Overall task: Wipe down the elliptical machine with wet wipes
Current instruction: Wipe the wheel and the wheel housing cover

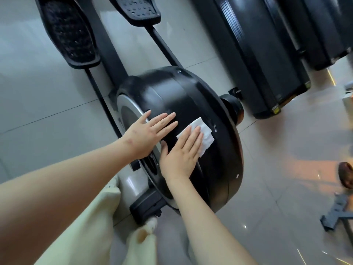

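Flat and palm-down, the right hand point(181, 152): fingers straight and side by side, thumb out to one side, pressing on a white folded wet wipe point(206, 135). No curl, no pinch; wipe pinned under the fingers, its far corners showing beyond the fingertips. Wipe lying on the upper curve of the glossy black rounded plastic flywheel housing point(191, 92) of the elliptical machine, toward the housing's right side.

Just beside it, the left hand point(147, 134): also open, fingers straight and fanned a little, resting bare on the same housing near the edge that meets the silver-grey round side disc point(124, 113). Holding nothing; apparently bracing.

Progress, as a judgement: midway through wiping the housing top, well short of finished. No telling wiped from unwiped by the sheen alone. Seemingly left to do: the side disc, the two black textured foot pedals point(70, 33) point(137, 10), the black slanted pedal bars point(164, 46), and the black plastic base foot point(147, 207) low at the near end. Handlebars and console out of view, so nothing to say of them.

Further out: pale grey tiled floor point(47, 92) under the machine, cream-coloured trouser legs point(91, 226) at the bottom of the view, and a long black treadmill deck point(267, 54) well apart to the right.
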